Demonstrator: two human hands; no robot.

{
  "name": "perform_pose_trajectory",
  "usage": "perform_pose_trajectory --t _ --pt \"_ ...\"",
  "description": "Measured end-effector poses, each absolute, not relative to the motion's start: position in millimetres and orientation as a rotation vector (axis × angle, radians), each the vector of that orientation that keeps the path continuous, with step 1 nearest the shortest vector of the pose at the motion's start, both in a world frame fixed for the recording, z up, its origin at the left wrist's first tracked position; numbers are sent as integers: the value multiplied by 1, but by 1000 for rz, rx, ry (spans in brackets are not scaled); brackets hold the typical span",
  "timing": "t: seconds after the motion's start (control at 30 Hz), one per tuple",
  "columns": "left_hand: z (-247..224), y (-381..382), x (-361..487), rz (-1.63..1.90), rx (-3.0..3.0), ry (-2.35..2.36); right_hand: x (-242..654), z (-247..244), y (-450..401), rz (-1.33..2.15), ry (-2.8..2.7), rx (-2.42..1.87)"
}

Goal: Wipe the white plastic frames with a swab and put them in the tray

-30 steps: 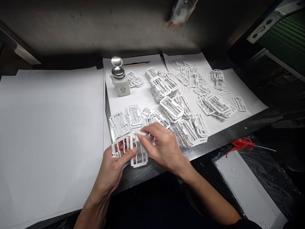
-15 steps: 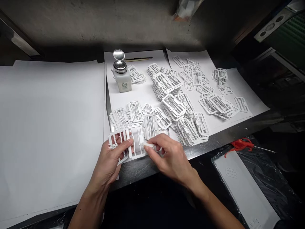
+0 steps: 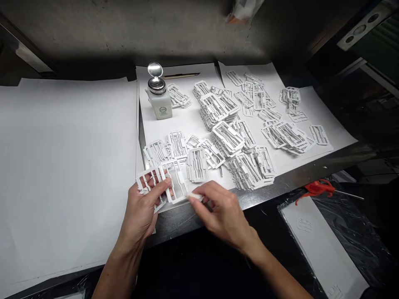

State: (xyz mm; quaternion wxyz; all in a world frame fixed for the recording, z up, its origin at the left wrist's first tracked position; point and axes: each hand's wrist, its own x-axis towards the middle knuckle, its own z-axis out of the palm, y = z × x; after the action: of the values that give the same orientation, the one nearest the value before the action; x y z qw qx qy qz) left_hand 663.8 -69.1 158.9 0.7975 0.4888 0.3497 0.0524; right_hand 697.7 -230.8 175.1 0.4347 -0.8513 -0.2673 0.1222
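My left hand (image 3: 145,203) is closed on white plastic frames, thumb on top. One slotted frame (image 3: 146,176) lies across the fingers, and another frame (image 3: 182,192) with thin inner bars sticks out to the right. My right hand (image 3: 218,207) pinches a small white wad (image 3: 195,195), cloth-like in look, at the lower right corner of that second frame. Just beyond the hands lie a stack of frames (image 3: 197,164) and another small pile (image 3: 177,145).
A pump bottle (image 3: 162,106) with its metal lid up stands at the back, near a thin pen-like tool (image 3: 181,76). Piles of frames (image 3: 215,108) cover the white paper (image 3: 183,128). Right of the metal table edge (image 3: 255,198) is a red-orange air gun (image 3: 319,189) over black plastic.
My right hand has slid the white wad down from the right side of the outer frame to its lower corner. The left hand with the frames has shifted slightly left.
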Motion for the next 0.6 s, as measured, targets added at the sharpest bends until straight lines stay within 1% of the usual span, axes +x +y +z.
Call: perform_pose_trajectory --t 0.13,0.27,0.43,0.6 --pt "160 -66 663 86 1053 770 701 171 -249 367 -468 -2129" --pt "164 -69 665 92 1035 796 697 170 -252 559 -361 -2032" --pt "166 -72 665 80 1028 763 698 167 -242 835 -216 -1772" --pt "167 -72 664 11 1042 675 704 160 -235 910 -179 -1501"
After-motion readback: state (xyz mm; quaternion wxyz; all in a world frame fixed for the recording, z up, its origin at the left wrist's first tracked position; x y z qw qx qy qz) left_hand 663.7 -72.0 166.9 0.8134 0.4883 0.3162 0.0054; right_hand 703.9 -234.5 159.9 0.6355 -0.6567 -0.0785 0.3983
